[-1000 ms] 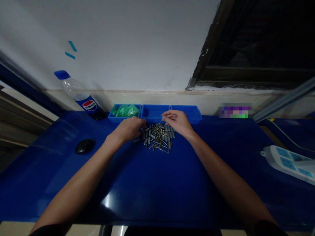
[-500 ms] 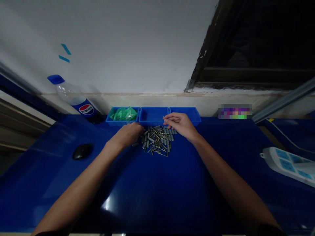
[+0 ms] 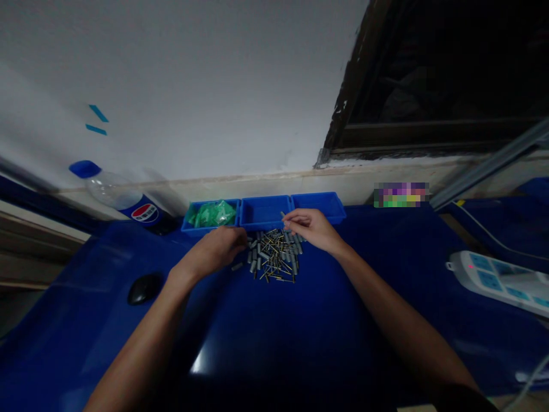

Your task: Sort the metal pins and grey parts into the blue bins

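Note:
A pile of thin brass-coloured pins [image 3: 274,252] mixed with small grey cylinders [image 3: 258,264] lies on the blue table. At the pile's left edge is my left hand [image 3: 225,245], its fingers curled downward and closed; whatever they hold is hidden. My right hand [image 3: 312,227] is above the pile's far right side, thumb and fingers pinched together. A small slim greyish piece [image 3: 282,214] sticks out from those fingertips, too small to name exactly. Just behind the pile, a blue middle bin [image 3: 265,212] shows nothing inside its visible part.
A left bin [image 3: 189,232] holds green plastic packets [image 3: 214,214]; a right bin [image 3: 319,200] adjoins the middle one. A cola bottle [image 3: 124,197] and a black mouse [image 3: 143,288] stand left. A white power strip [image 3: 493,280] lies right, a pixelated item [image 3: 401,194] by the wall.
The view has tilted slightly. A slim piece now shows more clearly at my right fingertips. Both hands remain close to the pile with their fingers closed.

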The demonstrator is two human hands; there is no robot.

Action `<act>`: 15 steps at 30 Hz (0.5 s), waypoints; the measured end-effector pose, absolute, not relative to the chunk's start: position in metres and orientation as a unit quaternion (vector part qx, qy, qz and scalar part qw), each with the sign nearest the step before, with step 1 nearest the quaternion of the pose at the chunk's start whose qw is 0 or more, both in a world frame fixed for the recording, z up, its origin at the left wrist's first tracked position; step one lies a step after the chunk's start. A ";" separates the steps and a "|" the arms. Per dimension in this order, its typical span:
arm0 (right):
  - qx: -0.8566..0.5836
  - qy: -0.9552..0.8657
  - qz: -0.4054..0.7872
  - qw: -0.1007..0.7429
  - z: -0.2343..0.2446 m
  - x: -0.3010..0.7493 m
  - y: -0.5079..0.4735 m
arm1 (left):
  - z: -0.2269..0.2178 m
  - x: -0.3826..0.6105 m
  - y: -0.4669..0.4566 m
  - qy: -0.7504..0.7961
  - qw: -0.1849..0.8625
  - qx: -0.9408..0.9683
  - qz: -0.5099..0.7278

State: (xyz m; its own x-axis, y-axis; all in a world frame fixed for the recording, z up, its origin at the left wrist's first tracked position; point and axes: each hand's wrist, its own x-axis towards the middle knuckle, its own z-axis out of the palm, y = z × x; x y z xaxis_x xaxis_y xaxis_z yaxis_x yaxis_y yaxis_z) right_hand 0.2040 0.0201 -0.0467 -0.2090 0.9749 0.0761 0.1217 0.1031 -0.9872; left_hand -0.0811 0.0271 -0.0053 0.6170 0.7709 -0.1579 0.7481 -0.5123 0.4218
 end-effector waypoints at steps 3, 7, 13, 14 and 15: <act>-0.448 -0.597 0.519 0.417 -0.049 0.195 0.016 | 0.001 -0.066 0.022 0.427 0.272 0.852 0.136; -0.406 -0.564 0.593 0.408 -0.053 0.180 0.011 | 0.003 -0.049 0.014 0.429 0.281 0.830 0.218; -0.399 -0.528 0.619 0.423 -0.054 0.172 0.005 | -0.004 -0.044 0.011 0.434 0.278 0.820 0.248; -0.399 -0.532 0.620 0.417 -0.053 0.172 0.005 | -0.006 -0.042 0.010 0.434 0.276 0.820 0.249; -0.400 -0.536 0.619 0.412 -0.053 0.173 0.005 | -0.007 -0.040 0.010 0.433 0.274 0.821 0.252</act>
